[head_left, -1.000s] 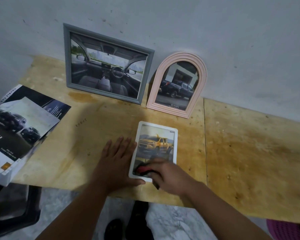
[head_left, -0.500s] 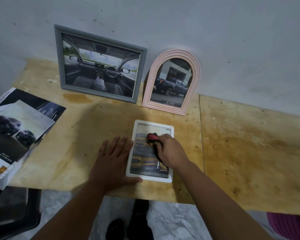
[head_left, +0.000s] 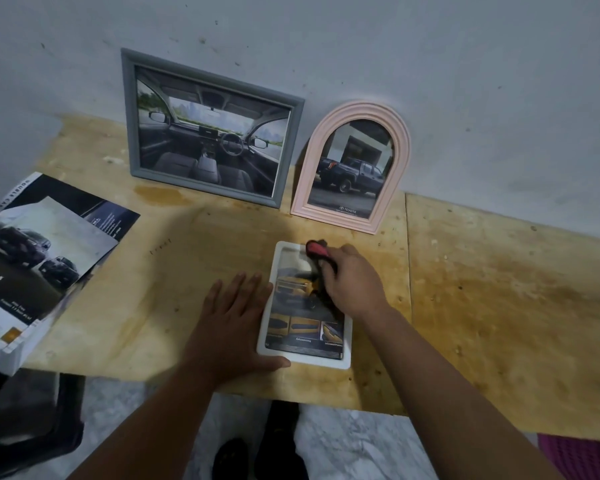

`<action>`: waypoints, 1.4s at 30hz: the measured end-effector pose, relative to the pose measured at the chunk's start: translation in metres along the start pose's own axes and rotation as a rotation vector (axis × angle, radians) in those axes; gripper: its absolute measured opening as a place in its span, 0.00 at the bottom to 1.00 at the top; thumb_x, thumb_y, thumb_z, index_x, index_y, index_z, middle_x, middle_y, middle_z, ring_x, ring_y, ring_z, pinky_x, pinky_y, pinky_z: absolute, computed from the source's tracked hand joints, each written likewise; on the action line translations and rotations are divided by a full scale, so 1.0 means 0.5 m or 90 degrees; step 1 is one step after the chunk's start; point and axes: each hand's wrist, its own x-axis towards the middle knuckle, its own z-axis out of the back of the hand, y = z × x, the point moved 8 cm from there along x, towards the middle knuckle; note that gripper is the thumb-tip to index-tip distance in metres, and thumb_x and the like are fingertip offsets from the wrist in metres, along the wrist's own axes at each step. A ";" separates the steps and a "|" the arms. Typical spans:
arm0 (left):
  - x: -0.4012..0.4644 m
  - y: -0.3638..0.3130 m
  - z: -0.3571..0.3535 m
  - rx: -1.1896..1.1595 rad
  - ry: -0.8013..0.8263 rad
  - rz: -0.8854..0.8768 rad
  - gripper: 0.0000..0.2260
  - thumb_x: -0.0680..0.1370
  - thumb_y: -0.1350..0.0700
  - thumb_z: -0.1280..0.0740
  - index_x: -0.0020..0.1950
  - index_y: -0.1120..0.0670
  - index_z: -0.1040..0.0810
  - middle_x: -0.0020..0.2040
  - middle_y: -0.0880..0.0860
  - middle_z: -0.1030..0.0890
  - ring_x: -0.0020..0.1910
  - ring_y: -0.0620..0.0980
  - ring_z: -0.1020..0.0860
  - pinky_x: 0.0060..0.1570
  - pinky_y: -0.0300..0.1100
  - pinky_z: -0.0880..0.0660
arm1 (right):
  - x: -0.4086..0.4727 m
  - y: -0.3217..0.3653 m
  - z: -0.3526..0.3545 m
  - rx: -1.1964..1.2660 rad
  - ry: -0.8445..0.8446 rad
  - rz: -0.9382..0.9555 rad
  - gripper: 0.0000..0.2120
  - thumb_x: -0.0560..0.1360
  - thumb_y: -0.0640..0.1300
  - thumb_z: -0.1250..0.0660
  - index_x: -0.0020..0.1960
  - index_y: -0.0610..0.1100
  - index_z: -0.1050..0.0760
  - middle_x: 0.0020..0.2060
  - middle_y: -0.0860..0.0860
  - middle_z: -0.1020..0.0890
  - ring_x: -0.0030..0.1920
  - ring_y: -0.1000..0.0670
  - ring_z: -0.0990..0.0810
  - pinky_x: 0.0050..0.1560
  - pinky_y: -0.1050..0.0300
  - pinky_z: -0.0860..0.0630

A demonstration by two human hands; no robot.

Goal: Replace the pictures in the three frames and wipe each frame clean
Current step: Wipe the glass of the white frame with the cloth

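Note:
A small white frame (head_left: pixel 305 358) lies flat near the table's front edge, holding a yellow truck picture. My left hand (head_left: pixel 232 323) rests flat on the table against the frame's left side, thumb along its lower edge. My right hand (head_left: pixel 354 285) grips a red and black cloth (head_left: pixel 316 249) on the frame's upper part. A grey rectangular frame (head_left: pixel 208 129) with a car interior picture leans on the wall. Beside it on the right leans a pink arched frame (head_left: pixel 354 168) with a dark pickup picture.
A stack of car brochures (head_left: pixel 39 258) sits on a white box at the table's left edge. The wooden table (head_left: pixel 499 306) stretches to the right. A dark chair (head_left: pixel 21 427) stands lower left and a pink mat (head_left: pixel 575 459) lower right.
My right hand has slid the cloth from the frame's lower edge up to its top edge. The left hand has stayed beside the frame.

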 end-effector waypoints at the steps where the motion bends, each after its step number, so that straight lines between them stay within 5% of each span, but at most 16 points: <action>1: -0.001 0.000 -0.001 0.003 0.002 -0.001 0.60 0.64 0.13 0.45 0.85 0.52 0.43 0.85 0.55 0.44 0.84 0.58 0.48 0.79 0.67 0.47 | 0.005 0.006 -0.021 -0.048 -0.010 0.012 0.16 0.83 0.47 0.40 0.69 0.47 0.24 0.53 0.46 0.22 0.49 0.43 0.20 0.44 0.46 0.20; 7: 0.000 0.000 -0.005 0.010 0.007 0.004 0.60 0.64 0.13 0.45 0.85 0.52 0.44 0.85 0.55 0.45 0.84 0.57 0.49 0.79 0.66 0.47 | -0.078 0.022 -0.090 -0.041 -0.004 -0.009 0.17 0.82 0.44 0.40 0.70 0.48 0.26 0.57 0.47 0.24 0.47 0.42 0.20 0.39 0.52 0.25; 13: -0.001 0.000 -0.002 0.004 -0.011 -0.008 0.59 0.64 0.14 0.47 0.84 0.53 0.39 0.84 0.56 0.40 0.84 0.59 0.45 0.78 0.67 0.46 | -0.125 0.036 -0.074 0.075 0.208 0.053 0.16 0.82 0.44 0.40 0.64 0.52 0.20 0.54 0.48 0.18 0.44 0.45 0.18 0.46 0.48 0.19; 17: 0.000 0.000 -0.001 -0.001 -0.003 -0.008 0.60 0.64 0.14 0.47 0.84 0.53 0.41 0.84 0.56 0.43 0.84 0.59 0.47 0.79 0.67 0.47 | -0.021 -0.042 0.005 -0.036 0.010 -0.125 0.13 0.82 0.46 0.39 0.61 0.46 0.20 0.52 0.45 0.20 0.44 0.43 0.20 0.43 0.50 0.22; 20: 0.001 0.003 -0.007 -0.002 0.014 -0.001 0.60 0.64 0.13 0.47 0.85 0.52 0.44 0.85 0.55 0.45 0.84 0.58 0.50 0.79 0.66 0.49 | 0.010 -0.021 -0.036 -0.068 0.017 -0.163 0.14 0.80 0.45 0.39 0.63 0.43 0.21 0.55 0.44 0.22 0.49 0.40 0.19 0.43 0.51 0.26; 27: 0.000 0.004 -0.013 0.012 0.015 -0.001 0.60 0.65 0.13 0.48 0.85 0.53 0.44 0.85 0.55 0.46 0.84 0.58 0.50 0.79 0.67 0.48 | -0.013 0.074 -0.126 -0.087 0.006 0.027 0.17 0.80 0.43 0.39 0.68 0.51 0.25 0.59 0.50 0.25 0.46 0.40 0.18 0.40 0.45 0.19; 33: -0.001 0.001 -0.009 -0.005 -0.014 -0.008 0.59 0.63 0.15 0.42 0.83 0.54 0.38 0.84 0.56 0.40 0.84 0.59 0.45 0.78 0.68 0.45 | -0.139 0.083 -0.136 -0.018 0.158 0.204 0.18 0.80 0.45 0.39 0.68 0.54 0.23 0.60 0.52 0.24 0.53 0.46 0.19 0.47 0.55 0.24; 36: -0.001 0.000 -0.005 0.000 -0.015 -0.010 0.59 0.64 0.15 0.44 0.83 0.54 0.38 0.84 0.57 0.40 0.84 0.59 0.45 0.78 0.68 0.45 | -0.160 0.080 -0.097 0.139 0.297 0.195 0.20 0.80 0.40 0.38 0.65 0.58 0.20 0.58 0.55 0.21 0.46 0.55 0.19 0.47 0.56 0.19; 38: 0.000 0.001 -0.003 -0.001 -0.011 -0.005 0.60 0.63 0.14 0.44 0.83 0.54 0.38 0.84 0.56 0.40 0.84 0.59 0.45 0.78 0.68 0.45 | -0.122 0.050 -0.053 0.196 0.249 0.148 0.21 0.80 0.36 0.38 0.65 0.58 0.20 0.57 0.54 0.20 0.44 0.53 0.18 0.43 0.56 0.18; 42: 0.000 0.003 -0.004 0.000 -0.008 -0.002 0.60 0.63 0.13 0.44 0.84 0.53 0.41 0.84 0.55 0.42 0.84 0.58 0.47 0.78 0.67 0.46 | -0.021 -0.021 -0.003 0.006 -0.038 0.115 0.21 0.77 0.35 0.36 0.68 0.44 0.21 0.59 0.46 0.18 0.57 0.42 0.21 0.55 0.44 0.21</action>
